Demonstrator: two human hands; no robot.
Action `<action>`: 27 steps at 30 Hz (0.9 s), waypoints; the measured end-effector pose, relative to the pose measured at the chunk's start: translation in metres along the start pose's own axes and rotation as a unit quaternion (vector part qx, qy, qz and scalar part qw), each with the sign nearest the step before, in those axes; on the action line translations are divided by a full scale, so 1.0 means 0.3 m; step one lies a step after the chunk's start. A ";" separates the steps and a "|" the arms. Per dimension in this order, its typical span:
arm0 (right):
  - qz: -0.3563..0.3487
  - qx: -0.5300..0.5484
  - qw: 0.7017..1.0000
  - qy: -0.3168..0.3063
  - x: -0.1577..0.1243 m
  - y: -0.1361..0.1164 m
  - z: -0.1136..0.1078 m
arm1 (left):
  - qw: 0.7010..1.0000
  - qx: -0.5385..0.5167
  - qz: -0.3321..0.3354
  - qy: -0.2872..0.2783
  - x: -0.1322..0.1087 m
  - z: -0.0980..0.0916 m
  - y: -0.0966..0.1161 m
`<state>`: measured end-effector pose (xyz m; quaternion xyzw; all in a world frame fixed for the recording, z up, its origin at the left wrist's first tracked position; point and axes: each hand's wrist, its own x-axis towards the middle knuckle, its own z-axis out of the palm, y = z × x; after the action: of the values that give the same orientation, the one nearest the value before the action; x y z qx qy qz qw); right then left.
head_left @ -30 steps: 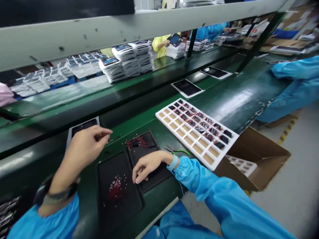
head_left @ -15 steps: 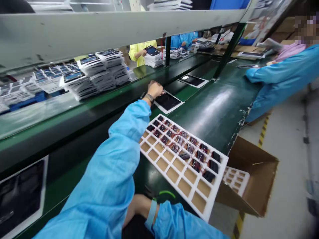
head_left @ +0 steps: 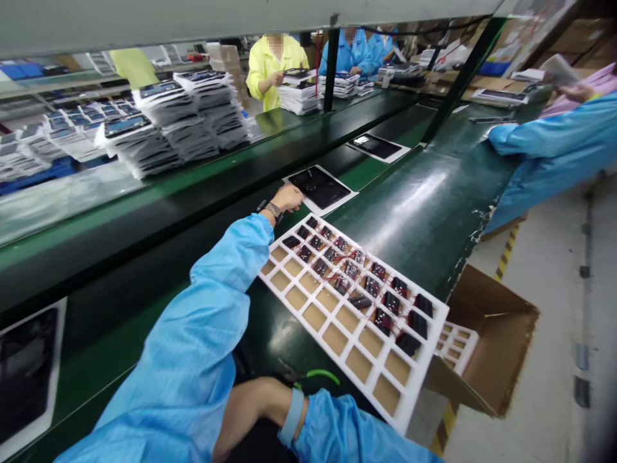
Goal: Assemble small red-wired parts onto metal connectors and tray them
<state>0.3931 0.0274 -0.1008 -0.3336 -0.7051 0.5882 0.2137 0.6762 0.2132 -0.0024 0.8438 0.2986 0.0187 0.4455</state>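
My left hand [head_left: 289, 198] reaches forward, its fingers curled together at the near left edge of a dark flat panel with a white border [head_left: 321, 188]. Whether the fingers grip that border or hold something small is hidden. My right hand [head_left: 248, 402] is bent low in front of my body, its fingers out of sight. Close by it lies a green-handled hand tool [head_left: 315, 373], perhaps pliers. Between my arms and the right side rests a white compartment tray [head_left: 332, 337]; small black parts with thin red wires [head_left: 371, 286] fill its far rows.
Another bordered panel [head_left: 379, 146] lies farther along, and one [head_left: 26, 366] at left. A cardboard box [head_left: 496, 341] stands beyond the bench edge. Stacked panels [head_left: 202, 116] line the far side. A slanted green post [head_left: 463, 80] and overhead beam cross above. Co-workers [head_left: 277, 64] are across and at right.
My left hand has drawn back from over the dark panel to its near left edge, uncovering more of the panel. The view has tilted slightly. My right hand stays low.
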 end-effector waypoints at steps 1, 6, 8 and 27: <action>0.002 0.033 0.999 -0.034 0.002 0.003 0.005 | 1.000 0.002 0.006 0.011 -0.049 -0.042 -0.018; 0.059 0.210 0.974 -0.056 -0.070 -0.023 0.008 | 0.997 0.019 0.027 0.066 -0.463 -0.278 -0.148; 0.055 0.203 0.976 -0.051 -0.097 -0.047 -0.001 | 0.994 0.041 0.043 0.087 -0.703 -0.367 -0.206; 0.117 -0.396 0.825 0.384 -0.118 -0.087 -0.082 | 0.820 0.065 -0.263 0.504 -2.487 0.122 -0.922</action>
<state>0.4287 0.0166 -0.0669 -0.6688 -0.6939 0.1029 0.2460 -0.0603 -0.0849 -0.0605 0.6332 0.6922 0.3041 0.1655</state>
